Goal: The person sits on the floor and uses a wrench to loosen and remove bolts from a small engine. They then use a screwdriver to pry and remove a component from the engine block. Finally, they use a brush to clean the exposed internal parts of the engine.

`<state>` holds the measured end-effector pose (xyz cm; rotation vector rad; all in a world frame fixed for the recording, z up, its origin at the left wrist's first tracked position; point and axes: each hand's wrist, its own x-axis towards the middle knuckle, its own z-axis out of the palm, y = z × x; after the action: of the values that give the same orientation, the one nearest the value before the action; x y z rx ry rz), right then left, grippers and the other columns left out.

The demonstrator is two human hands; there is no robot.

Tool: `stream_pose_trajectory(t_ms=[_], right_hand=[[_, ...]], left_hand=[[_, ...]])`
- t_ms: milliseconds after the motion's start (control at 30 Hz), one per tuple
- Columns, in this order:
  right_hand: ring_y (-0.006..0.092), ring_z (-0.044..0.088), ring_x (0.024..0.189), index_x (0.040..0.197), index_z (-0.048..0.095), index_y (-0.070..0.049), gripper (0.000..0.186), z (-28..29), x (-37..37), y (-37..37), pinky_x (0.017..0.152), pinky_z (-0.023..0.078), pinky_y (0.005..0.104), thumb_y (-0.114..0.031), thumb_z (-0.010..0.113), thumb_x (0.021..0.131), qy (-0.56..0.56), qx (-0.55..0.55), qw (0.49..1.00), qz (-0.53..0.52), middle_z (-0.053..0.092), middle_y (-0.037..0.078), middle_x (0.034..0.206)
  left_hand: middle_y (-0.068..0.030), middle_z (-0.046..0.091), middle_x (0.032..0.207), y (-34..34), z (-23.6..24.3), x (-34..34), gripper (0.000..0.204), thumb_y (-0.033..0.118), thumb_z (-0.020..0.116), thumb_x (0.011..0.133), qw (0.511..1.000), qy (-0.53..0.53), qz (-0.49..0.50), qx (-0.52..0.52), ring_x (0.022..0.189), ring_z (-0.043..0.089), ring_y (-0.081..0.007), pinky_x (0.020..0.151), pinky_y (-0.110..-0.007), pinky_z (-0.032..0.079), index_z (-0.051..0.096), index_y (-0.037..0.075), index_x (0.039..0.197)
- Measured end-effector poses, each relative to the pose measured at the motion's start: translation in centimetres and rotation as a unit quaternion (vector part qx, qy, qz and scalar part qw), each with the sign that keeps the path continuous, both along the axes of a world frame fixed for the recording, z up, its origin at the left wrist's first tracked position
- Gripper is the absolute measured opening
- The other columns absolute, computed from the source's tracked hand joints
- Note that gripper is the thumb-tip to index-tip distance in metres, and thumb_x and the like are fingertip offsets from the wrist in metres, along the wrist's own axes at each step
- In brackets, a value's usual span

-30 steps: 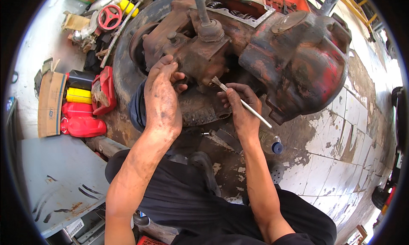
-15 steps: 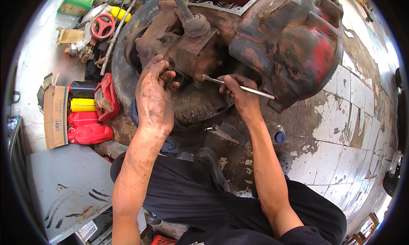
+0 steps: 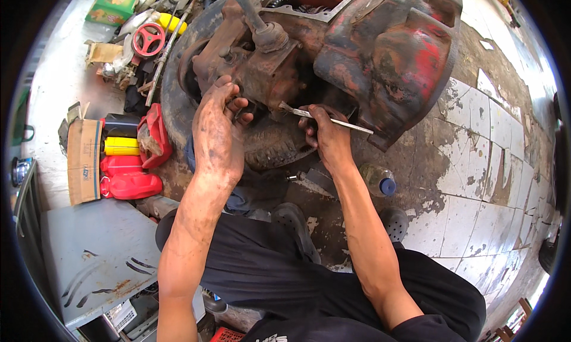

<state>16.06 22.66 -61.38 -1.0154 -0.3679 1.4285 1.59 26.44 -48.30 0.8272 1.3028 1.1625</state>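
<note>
A large greasy gearbox housing [image 3: 386,74] with worn red paint fills the upper middle, resting over a black tyre [image 3: 262,146]. My right hand [image 3: 327,131] grips a thin white-handled paint brush [image 3: 348,125]. Its bristles reach the lower edge of the housing's near left section [image 3: 270,74], where a thick lever [image 3: 253,15] rises. My left hand [image 3: 217,128], smeared with grease, is raised beside that same section with its fingers partly curled and apart. Nothing shows in it; whether its fingertips touch the metal I cannot tell.
Red plastic jugs [image 3: 128,184], a yellow container [image 3: 122,146] and a cardboard piece [image 3: 84,163] stand at left, above a grey metal cabinet [image 3: 98,253]. A clear bottle with a blue cap [image 3: 387,187] is on the floor right of my forearm. A red handwheel [image 3: 148,40] lies among parts.
The view has shifted slightly, so the housing appears further left. My right hand and the brush have moved a little left, and more of the bottle shows. My left hand keeps its pose.
</note>
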Motion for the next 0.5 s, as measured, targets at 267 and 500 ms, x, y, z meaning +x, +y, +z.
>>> stream_pose_trajectory(t_ms=[267, 500], right_hand=[[0.0133, 0.057, 0.063, 0.098, 0.059, -0.001, 0.017, 1.5, -0.5, -0.2, 0.042, 0.037, 0.0257, -0.017, 0.053, 0.097, 0.133, -0.085, 0.987, -0.019, 0.067, 0.011, 0.082], [0.0175, 0.062, 0.065, 0.104, 0.056, -0.002, 0.019, 2.6, -1.3, -0.1, 0.043, 0.039, 0.0263, -0.017, 0.047, 0.098, 0.211, -0.153, 0.965, -0.04, 0.071, 0.016, 0.088]], left_hand=[[0.0026, 0.059, 0.105, 0.2, 0.2, -0.2, 0.042, 0.028, 0.063, 0.095, 1.0, -0.001, 0.012, 0.005, 0.096, 0.056, -0.0126, 0.085, -0.032, 0.044, 0.054, 0.01, 0.132], [0.0026, 0.059, 0.104, 0.5, 0.3, -0.6, 0.039, 0.027, 0.061, 0.095, 1.0, -0.009, 0.013, 0.01, 0.095, 0.056, -0.0127, 0.085, -0.033, 0.044, 0.054, 0.009, 0.13]])
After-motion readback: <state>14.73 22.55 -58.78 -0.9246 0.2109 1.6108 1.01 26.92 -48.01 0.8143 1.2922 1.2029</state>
